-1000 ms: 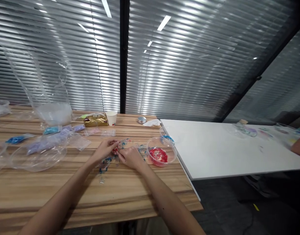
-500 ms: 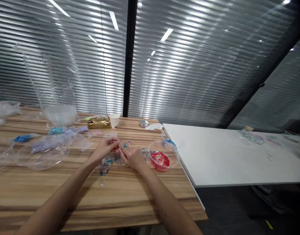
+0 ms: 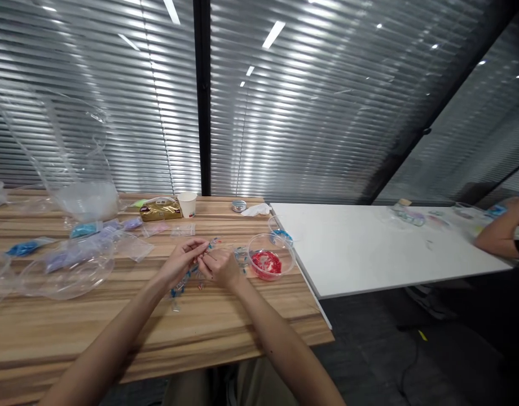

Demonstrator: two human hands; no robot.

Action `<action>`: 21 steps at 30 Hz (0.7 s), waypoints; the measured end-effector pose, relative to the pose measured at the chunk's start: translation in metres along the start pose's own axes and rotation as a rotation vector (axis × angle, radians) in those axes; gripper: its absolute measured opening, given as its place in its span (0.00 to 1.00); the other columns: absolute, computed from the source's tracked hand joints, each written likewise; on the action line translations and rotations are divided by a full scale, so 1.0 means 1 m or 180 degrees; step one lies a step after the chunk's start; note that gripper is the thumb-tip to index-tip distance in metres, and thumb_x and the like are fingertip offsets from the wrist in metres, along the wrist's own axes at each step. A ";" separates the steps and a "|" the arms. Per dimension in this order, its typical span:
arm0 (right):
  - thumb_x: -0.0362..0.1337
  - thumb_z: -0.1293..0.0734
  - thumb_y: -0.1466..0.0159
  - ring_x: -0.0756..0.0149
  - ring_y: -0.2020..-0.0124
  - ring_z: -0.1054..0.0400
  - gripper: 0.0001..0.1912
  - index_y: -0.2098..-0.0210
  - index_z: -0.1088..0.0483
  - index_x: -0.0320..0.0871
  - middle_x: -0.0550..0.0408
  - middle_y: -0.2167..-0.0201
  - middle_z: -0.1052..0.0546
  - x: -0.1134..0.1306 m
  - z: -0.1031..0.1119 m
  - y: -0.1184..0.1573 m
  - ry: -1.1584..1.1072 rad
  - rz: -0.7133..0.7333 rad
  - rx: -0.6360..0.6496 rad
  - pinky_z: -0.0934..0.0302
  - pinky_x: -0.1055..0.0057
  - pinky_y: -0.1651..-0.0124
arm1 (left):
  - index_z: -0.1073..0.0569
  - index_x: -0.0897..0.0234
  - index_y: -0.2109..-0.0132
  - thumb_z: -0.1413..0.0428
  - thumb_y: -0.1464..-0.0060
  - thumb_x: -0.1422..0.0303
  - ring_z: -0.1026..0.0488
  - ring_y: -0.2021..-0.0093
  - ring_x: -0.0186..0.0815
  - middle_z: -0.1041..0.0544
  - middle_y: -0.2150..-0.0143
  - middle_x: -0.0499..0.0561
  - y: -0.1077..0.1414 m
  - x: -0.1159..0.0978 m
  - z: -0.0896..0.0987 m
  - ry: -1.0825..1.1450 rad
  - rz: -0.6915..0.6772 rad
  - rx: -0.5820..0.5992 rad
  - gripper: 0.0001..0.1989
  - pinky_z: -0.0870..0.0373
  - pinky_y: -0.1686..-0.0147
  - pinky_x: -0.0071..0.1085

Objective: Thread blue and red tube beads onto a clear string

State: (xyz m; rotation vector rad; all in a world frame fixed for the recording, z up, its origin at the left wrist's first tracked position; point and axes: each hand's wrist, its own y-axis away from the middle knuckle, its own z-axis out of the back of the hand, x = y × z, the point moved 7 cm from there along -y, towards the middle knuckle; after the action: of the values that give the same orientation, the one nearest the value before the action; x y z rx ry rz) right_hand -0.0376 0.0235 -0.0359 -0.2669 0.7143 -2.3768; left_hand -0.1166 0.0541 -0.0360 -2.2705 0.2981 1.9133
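My left hand (image 3: 184,260) and my right hand (image 3: 220,267) meet fingertip to fingertip just above the wooden table. Both are closed in a pinch; what lies between the fingers is too small and covered to make out. Around and under them lie small clear pieces with blue ends (image 3: 177,290), and a few with red show nearby. To the right of my right hand stands a clear round tub (image 3: 288,260) with red material (image 3: 266,262) and a whitish patch in it. Behind it is another clear tub holding blue material (image 3: 281,237).
Left on the wooden table (image 3: 115,332) are clear lids (image 3: 69,287), lilac bags (image 3: 58,259), a blue bag (image 3: 25,248) and a large clear bag (image 3: 88,200). Behind stand a gold packet (image 3: 160,210), a paper cup (image 3: 187,204) and a round tin (image 3: 238,206). A person's arm (image 3: 502,228) rests at the white table (image 3: 348,254).
The view has swung right, bringing another person's arm in at the right edge. My hands stay together; the red seen between my fingers before is now hidden.
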 end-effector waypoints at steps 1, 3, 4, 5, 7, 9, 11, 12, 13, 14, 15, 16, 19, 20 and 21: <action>0.36 0.45 0.33 0.65 0.72 0.30 0.18 0.72 0.28 0.40 0.49 0.76 0.25 -0.001 0.000 0.000 0.0000 -0.0020 0.0045 0.40 0.70 0.66 | 0.26 0.65 0.69 0.32 0.68 0.57 0.35 0.76 0.27 0.29 0.75 0.45 0.001 0.000 -0.001 0.0017 -0.0001 -0.0001 0.21 0.39 0.77 0.23; 0.36 0.45 0.33 0.65 0.71 0.31 0.18 0.72 0.28 0.40 0.49 0.76 0.25 -0.003 0.002 0.001 -0.0010 -0.0060 0.0079 0.39 0.70 0.66 | 0.26 0.65 0.70 0.32 0.68 0.57 0.33 0.74 0.29 0.28 0.74 0.46 0.002 0.002 -0.001 0.0099 0.0011 -0.0039 0.20 0.38 0.75 0.24; 0.36 0.44 0.33 0.65 0.72 0.31 0.18 0.73 0.28 0.40 0.49 0.76 0.25 -0.004 0.003 0.001 -0.0019 -0.0080 0.0068 0.39 0.70 0.66 | 0.26 0.65 0.71 0.32 0.68 0.58 0.33 0.73 0.29 0.27 0.74 0.46 0.002 0.003 0.000 0.0173 0.0035 -0.0070 0.19 0.38 0.74 0.24; 0.36 0.44 0.33 0.65 0.72 0.31 0.17 0.73 0.28 0.40 0.49 0.77 0.25 -0.005 0.004 0.001 -0.0031 -0.0101 0.0046 0.39 0.70 0.66 | 0.26 0.65 0.71 0.32 0.68 0.59 0.32 0.72 0.30 0.27 0.73 0.46 0.002 0.005 0.001 0.0263 0.0078 -0.0097 0.19 0.37 0.73 0.24; 0.36 0.44 0.34 0.66 0.72 0.31 0.17 0.73 0.28 0.40 0.50 0.77 0.25 -0.006 0.003 0.000 -0.0057 -0.0131 0.0006 0.39 0.71 0.66 | 0.25 0.66 0.70 0.31 0.69 0.60 0.32 0.72 0.30 0.26 0.72 0.47 0.000 0.010 0.002 0.0435 0.0241 -0.0136 0.19 0.36 0.72 0.24; 0.36 0.43 0.34 0.67 0.73 0.31 0.16 0.74 0.29 0.41 0.51 0.77 0.25 -0.007 -0.001 -0.001 -0.0072 -0.0174 0.0005 0.39 0.72 0.67 | 0.24 0.66 0.70 0.31 0.68 0.62 0.31 0.72 0.30 0.25 0.72 0.48 -0.001 0.017 0.004 0.0558 0.0441 -0.0147 0.17 0.36 0.73 0.23; 0.35 0.42 0.34 0.67 0.74 0.31 0.16 0.74 0.29 0.41 0.51 0.77 0.25 -0.009 -0.007 -0.001 -0.0082 -0.0239 0.0029 0.39 0.73 0.67 | 0.24 0.67 0.70 0.31 0.65 0.65 0.31 0.73 0.29 0.25 0.73 0.48 -0.003 0.023 0.006 0.0676 0.0577 -0.0182 0.15 0.36 0.74 0.22; 0.35 0.42 0.35 0.67 0.74 0.31 0.15 0.75 0.29 0.41 0.52 0.78 0.25 -0.010 -0.009 -0.001 -0.0091 -0.0278 0.0033 0.39 0.73 0.67 | 0.24 0.68 0.70 0.31 0.64 0.66 0.30 0.73 0.29 0.25 0.73 0.48 -0.004 0.026 0.007 0.0740 0.0630 -0.0202 0.14 0.36 0.74 0.22; 0.34 0.41 0.35 0.67 0.75 0.31 0.14 0.75 0.29 0.41 0.52 0.78 0.25 -0.011 -0.011 -0.001 -0.0106 -0.0311 0.0030 0.40 0.74 0.68 | 0.24 0.68 0.69 0.31 0.63 0.67 0.30 0.73 0.29 0.25 0.73 0.48 -0.004 0.028 0.007 0.0810 0.0673 -0.0234 0.13 0.35 0.74 0.22; 0.34 0.41 0.35 0.68 0.75 0.31 0.14 0.75 0.29 0.41 0.52 0.77 0.24 -0.012 -0.013 0.000 -0.0128 -0.0343 0.0016 0.40 0.74 0.68 | 0.24 0.68 0.69 0.31 0.63 0.68 0.30 0.73 0.28 0.24 0.73 0.48 -0.005 0.031 0.008 0.0880 0.0713 -0.0273 0.13 0.35 0.74 0.21; 0.34 0.40 0.36 0.68 0.75 0.31 0.13 0.74 0.29 0.41 0.52 0.77 0.24 -0.013 -0.013 0.000 -0.0148 -0.0382 -0.0005 0.40 0.74 0.68 | 0.23 0.69 0.69 0.31 0.63 0.68 0.30 0.73 0.28 0.24 0.73 0.48 -0.006 0.033 0.009 0.0943 0.0743 -0.0307 0.13 0.34 0.73 0.21; 0.34 0.40 0.36 0.68 0.75 0.30 0.13 0.74 0.29 0.41 0.52 0.77 0.24 -0.015 -0.013 0.001 -0.0163 -0.0431 -0.0031 0.40 0.74 0.67 | 0.23 0.69 0.69 0.31 0.64 0.69 0.29 0.73 0.28 0.24 0.73 0.48 -0.006 0.034 0.009 0.0993 0.0756 -0.0339 0.13 0.34 0.73 0.21; 0.34 0.40 0.36 0.68 0.75 0.30 0.12 0.72 0.28 0.40 0.52 0.76 0.23 -0.022 -0.007 0.003 -0.0200 -0.0602 -0.0105 0.41 0.75 0.68 | 0.23 0.68 0.70 0.29 0.70 0.70 0.27 0.70 0.29 0.22 0.71 0.48 -0.007 0.031 0.012 0.1039 0.0683 -0.0411 0.15 0.31 0.68 0.21; 0.35 0.41 0.35 0.68 0.75 0.30 0.13 0.72 0.28 0.41 0.53 0.76 0.23 -0.024 -0.005 0.004 -0.0226 -0.0659 -0.0113 0.42 0.75 0.68 | 0.23 0.67 0.70 0.29 0.72 0.70 0.27 0.69 0.30 0.22 0.70 0.49 -0.007 0.029 0.013 0.0998 0.0665 -0.0397 0.17 0.30 0.66 0.22; 0.35 0.41 0.34 0.69 0.75 0.30 0.14 0.72 0.28 0.41 0.53 0.75 0.23 -0.027 -0.003 0.004 -0.0257 -0.0729 -0.0108 0.42 0.75 0.68 | 0.23 0.67 0.69 0.28 0.74 0.69 0.26 0.68 0.31 0.21 0.69 0.49 -0.007 0.027 0.014 0.0927 0.0641 -0.0381 0.19 0.30 0.65 0.23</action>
State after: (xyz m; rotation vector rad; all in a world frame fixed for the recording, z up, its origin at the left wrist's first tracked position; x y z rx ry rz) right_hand -0.0159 0.0392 -0.0412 -0.4795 0.7196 -2.5537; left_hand -0.1235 0.0629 -0.0652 -2.6955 0.4764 1.7223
